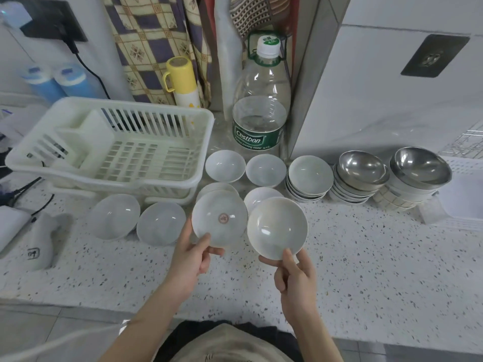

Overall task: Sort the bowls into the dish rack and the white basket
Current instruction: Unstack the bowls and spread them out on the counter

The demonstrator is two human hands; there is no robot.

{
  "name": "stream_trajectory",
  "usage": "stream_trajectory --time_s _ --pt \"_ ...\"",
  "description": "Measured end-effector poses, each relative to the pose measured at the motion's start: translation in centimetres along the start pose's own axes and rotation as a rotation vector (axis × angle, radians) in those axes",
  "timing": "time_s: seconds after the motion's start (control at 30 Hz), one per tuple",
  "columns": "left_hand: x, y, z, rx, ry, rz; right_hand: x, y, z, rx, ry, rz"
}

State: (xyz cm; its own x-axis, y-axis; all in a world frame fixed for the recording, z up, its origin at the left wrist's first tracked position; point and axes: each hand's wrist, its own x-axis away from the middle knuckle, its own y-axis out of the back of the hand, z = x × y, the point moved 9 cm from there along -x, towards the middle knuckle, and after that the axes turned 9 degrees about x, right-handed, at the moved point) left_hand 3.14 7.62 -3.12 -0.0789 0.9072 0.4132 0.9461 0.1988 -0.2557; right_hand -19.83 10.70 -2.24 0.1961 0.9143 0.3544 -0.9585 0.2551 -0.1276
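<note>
My left hand [192, 256] pinches the near rim of a shallow white bowl with a red mark in its middle [219, 218], lifted above the counter. My right hand [294, 273] pinches the near rim of a plain white bowl [277, 227] beside it. Several more white bowls lie on the counter: two by the rack [113, 216] [160, 222], two at the back [224, 165] [266, 169], and a stack [309, 177]. Steel bowls sit in stacks [362, 171] [420, 167] on the right. The white dish rack [162, 176] stands empty at the left.
A large water bottle [261, 105] and a yellow flask [183, 82] stand behind the bowls. A white tray or basket edge [462, 197] shows at the far right, with a wire rack [467, 142] behind it. Cables and a white object [43, 241] lie at the left.
</note>
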Motion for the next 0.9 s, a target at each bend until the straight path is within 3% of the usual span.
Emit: stream_trajectory --time_s 0.53,0.9 --pt "4.1 3.7 5.7 -0.068 0.124 -0.091 1.7 2.6 -6.0 0.134 -0.271 0.018" --pt "3.7 5.2 6.6 -0.074 0.193 -0.116 1.1 2.0 -7.3 0.145 -0.344 0.048"
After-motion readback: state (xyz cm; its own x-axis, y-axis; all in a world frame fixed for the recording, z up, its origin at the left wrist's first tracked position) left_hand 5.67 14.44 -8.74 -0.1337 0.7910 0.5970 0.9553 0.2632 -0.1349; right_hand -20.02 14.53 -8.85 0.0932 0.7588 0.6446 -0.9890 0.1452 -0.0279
